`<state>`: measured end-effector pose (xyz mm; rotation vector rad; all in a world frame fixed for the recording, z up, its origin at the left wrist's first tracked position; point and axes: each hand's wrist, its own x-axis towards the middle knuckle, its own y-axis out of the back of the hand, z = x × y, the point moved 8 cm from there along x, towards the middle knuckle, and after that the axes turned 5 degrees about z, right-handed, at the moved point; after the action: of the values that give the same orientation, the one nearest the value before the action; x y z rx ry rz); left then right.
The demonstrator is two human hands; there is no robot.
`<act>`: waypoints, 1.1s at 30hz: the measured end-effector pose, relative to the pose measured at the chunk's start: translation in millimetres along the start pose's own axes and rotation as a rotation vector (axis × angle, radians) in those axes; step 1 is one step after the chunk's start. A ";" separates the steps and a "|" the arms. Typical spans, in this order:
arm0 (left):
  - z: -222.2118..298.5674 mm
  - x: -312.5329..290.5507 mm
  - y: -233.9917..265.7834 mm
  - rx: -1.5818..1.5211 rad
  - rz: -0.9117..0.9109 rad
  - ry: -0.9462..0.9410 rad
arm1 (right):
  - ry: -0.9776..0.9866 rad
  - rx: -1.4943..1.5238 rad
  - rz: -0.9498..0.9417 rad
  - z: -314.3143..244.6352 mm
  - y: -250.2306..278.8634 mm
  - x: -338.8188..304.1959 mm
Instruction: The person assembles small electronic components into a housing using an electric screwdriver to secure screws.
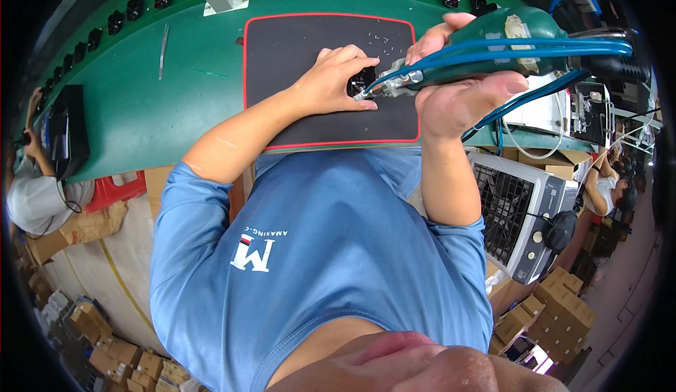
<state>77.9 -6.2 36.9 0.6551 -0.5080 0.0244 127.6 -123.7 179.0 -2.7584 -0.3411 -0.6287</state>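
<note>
Pinching a small black part [362,81] between thumb and fingers of the left hand [329,78], near the centre of the frame, at the black mat [289,50] on the green table [127,121]; hard to tell resting on the mat from raised a little. Cradling a green hand tool [479,52] in the right hand [449,107], right of centre and toward the upper right, with thumb spread along the lower side and fingers wrapped round the far side.

Probably at the step of working on the black part with the tool; hard to tell cutting from fastening. Likely to call next for bracing the part firmly, aligning the tool's near end with the chosen spot, and sparing the left thumb.

As for the tool: pointing left and slightly down, with the long axis running from upper right to centre, nearer horizontal than vertical. Trailing blue cables [521,42] toward the right edge.
</note>
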 end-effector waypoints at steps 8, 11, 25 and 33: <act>-7.9 -0.2 -5.1 0.037 -0.063 0.065 | -0.040 0.059 -0.005 -2.6 -0.1 8.6; -4.6 -1.6 -4.1 0.003 -0.042 0.022 | 0.028 0.350 -0.173 -41.1 -12.4 32.0; -2.2 -0.7 1.1 -0.062 0.015 0.034 | 0.006 0.006 -0.006 7.7 -13.8 9.3; -2.8 -1.4 1.7 -0.073 0.006 0.047 | 0.015 -0.019 -0.018 8.3 -16.2 7.1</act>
<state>77.6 -3.0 35.3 0.5806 -0.4636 0.0262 132.3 -104.7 178.8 -2.7705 -0.3589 -0.6598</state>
